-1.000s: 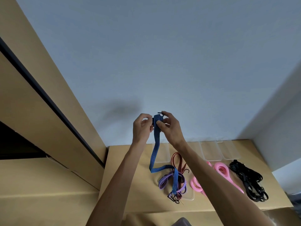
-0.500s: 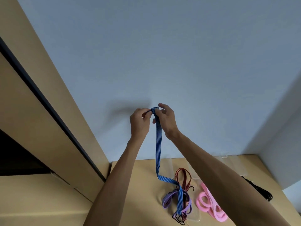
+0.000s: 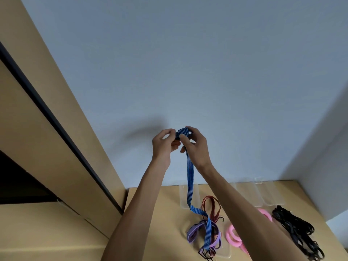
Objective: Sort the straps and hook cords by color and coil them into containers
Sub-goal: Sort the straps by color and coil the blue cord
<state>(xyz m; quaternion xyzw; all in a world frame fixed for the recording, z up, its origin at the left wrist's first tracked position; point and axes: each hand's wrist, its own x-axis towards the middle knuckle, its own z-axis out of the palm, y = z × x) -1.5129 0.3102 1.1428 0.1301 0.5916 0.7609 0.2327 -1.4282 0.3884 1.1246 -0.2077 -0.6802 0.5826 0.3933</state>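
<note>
Blue wall (image 3: 207,63) behind; left hand (image 3: 163,143), right hand (image 3: 195,146) pinch blue strap (image 3: 189,178) coil, raised above table (image 3: 162,213).

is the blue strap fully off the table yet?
No: the blue strap hangs from both hands and its lower end still lies on the purple strap.
</note>
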